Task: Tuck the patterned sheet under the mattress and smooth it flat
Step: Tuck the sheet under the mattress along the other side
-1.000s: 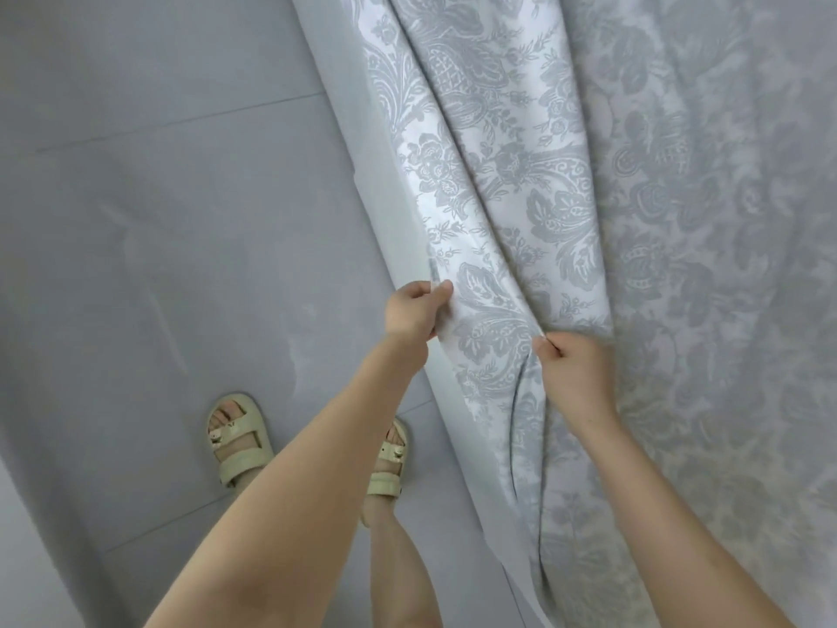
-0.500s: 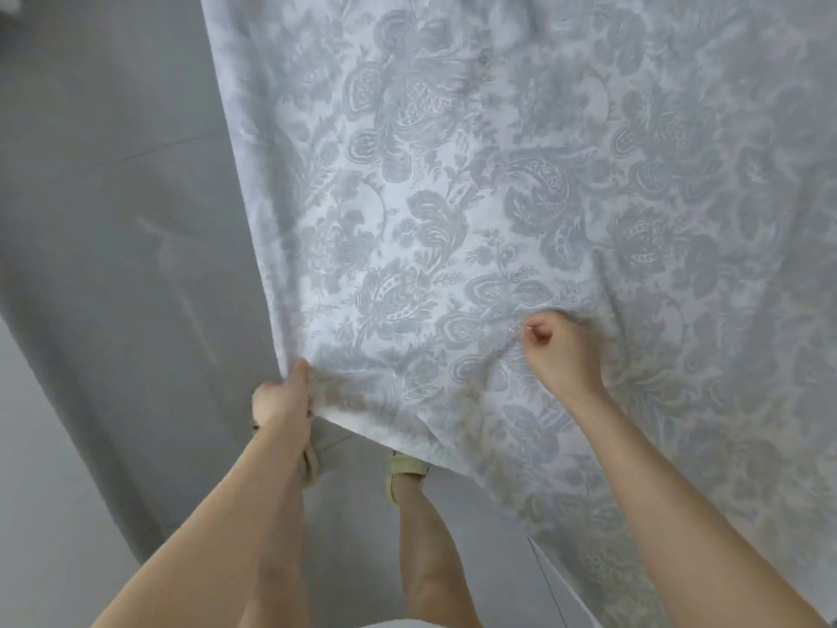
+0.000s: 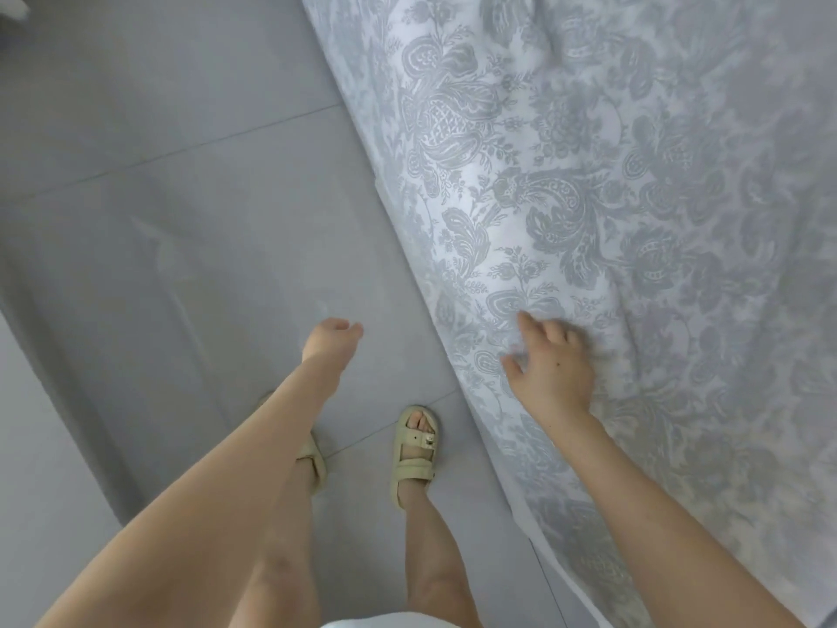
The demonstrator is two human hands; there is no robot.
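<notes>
The patterned sheet (image 3: 589, 197), white with a grey floral print, covers the bed on the right and drapes over its left edge toward the floor. My right hand (image 3: 550, 364) lies on the sheet near that edge with fingers spread and relaxed. My left hand (image 3: 328, 339) hangs over the floor to the left of the bed, fingers loosely curled, holding nothing and apart from the sheet. The mattress itself is hidden beneath the sheet.
Grey tiled floor (image 3: 181, 219) fills the left side. My feet in pale sandals (image 3: 414, 451) stand close beside the bed's edge. A lighter wall or panel (image 3: 40, 491) runs along the lower left.
Both hands have let go of the sheet. The lifted sheet has dropped back over the bed's edge; my left hand moved off over the floor and my right hand opened flat on the sheet.
</notes>
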